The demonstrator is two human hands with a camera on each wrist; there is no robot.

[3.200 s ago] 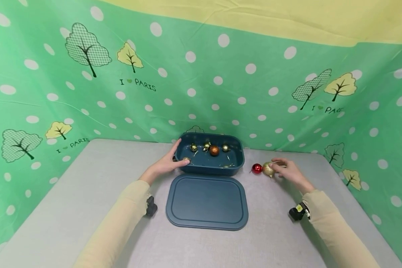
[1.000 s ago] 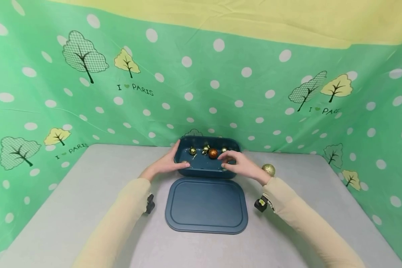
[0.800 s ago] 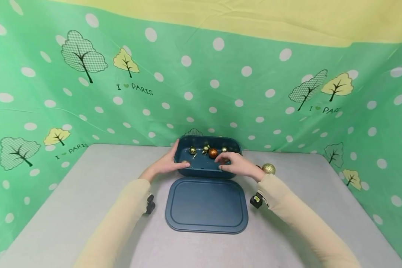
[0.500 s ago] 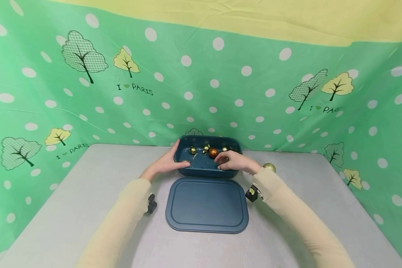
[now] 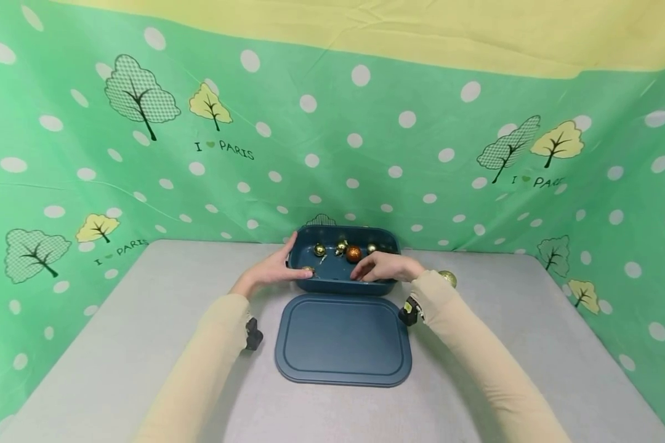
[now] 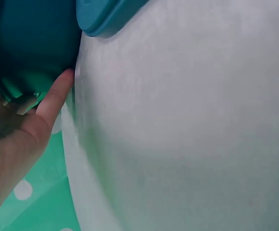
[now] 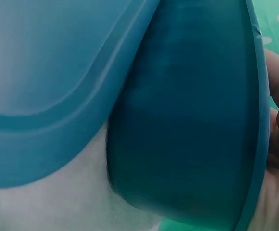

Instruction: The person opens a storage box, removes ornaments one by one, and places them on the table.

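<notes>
The person's left hand (image 5: 271, 269) grips the left end of an open blue box (image 5: 338, 287), fingers along the outside and thumb at the near corner. Just beside that thumb, inside the box, shows a small gold ball (image 5: 309, 269), partly hidden. The right hand (image 5: 385, 266) reaches over the box's near wall toward its right end, fingers bent down inside; whether they hold anything cannot be told. Beyond these fingers and to their left sits an orange ball (image 5: 353, 254), with two shiny gold balls farther left and a paler one (image 5: 372, 248) just past the knuckles. A glittery gold ball (image 5: 449, 278) rests on the table (image 5: 144, 332) behind the right sleeve (image 5: 465, 320), partly covered. Nearer the person than both hands, a blue lid (image 5: 343, 338) lies flat.
</notes>
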